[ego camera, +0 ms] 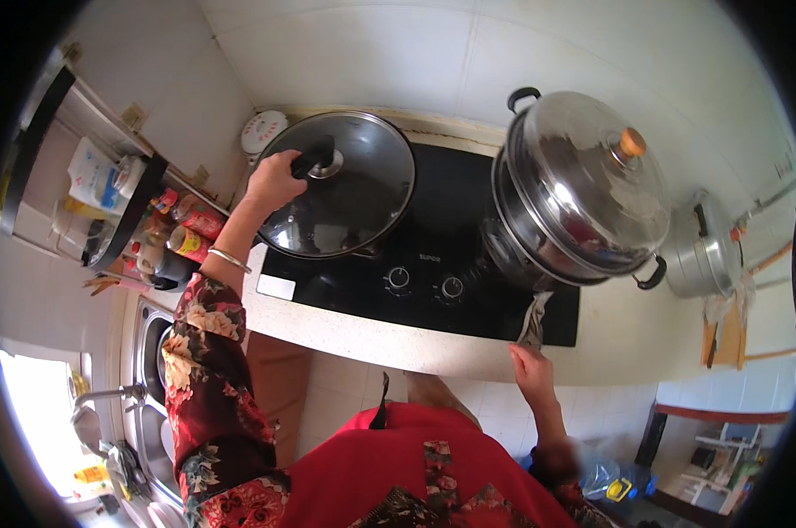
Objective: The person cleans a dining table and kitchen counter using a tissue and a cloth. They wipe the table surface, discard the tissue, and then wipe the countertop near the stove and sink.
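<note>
My left hand [278,181] is closed around the black handle [313,157] of a glass lid [365,198] with a metal rim. The lid covers a pan on the left side of the black gas hob [451,198]; the lid hides most of that pan. My right hand [531,373], by the counter's front edge, grips a crumpled grey cloth [535,320]. Its upper end reaches the hob just below a large steel steamer pot [536,231] on the right side. The steamer has a domed lid [592,178] with a wooden knob [632,142].
Two control knobs [398,278] sit at the hob's front. A white lidded container [264,132] stands in the back left corner. Bottles [199,214] line a wall rack at left, above a steel sink [157,422]. An aluminium pot [701,244] stands at right.
</note>
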Demonstrator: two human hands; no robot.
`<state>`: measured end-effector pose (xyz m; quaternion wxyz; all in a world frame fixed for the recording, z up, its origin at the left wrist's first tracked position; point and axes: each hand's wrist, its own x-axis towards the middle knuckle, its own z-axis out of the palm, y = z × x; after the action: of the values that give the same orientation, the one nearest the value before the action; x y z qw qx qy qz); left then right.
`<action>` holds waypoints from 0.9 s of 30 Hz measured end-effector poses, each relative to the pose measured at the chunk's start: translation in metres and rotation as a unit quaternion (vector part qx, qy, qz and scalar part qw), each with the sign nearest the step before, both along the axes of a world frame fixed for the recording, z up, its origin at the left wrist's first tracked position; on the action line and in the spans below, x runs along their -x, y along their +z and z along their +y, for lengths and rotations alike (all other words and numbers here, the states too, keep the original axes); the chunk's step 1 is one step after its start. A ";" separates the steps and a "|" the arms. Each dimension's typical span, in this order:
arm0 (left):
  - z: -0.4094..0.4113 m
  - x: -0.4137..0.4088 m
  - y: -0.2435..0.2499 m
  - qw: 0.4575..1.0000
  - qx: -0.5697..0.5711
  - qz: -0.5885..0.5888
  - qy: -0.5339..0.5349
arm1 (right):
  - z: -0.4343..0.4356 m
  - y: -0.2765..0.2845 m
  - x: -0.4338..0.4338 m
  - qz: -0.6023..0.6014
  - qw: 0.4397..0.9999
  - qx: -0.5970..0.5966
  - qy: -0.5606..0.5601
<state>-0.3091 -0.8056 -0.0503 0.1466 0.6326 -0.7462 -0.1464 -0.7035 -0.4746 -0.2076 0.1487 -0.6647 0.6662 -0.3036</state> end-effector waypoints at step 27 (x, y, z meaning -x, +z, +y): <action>0.296 0.048 -0.127 0.973 0.046 0.217 -0.066 | -0.056 -0.092 0.036 0.219 0.973 -0.040 -0.060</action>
<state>-0.3570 -0.5096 -0.1771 0.3238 0.5279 -0.7427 -0.2547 -0.7393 -0.5303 -0.2994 0.0073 -0.6674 0.7327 -0.1326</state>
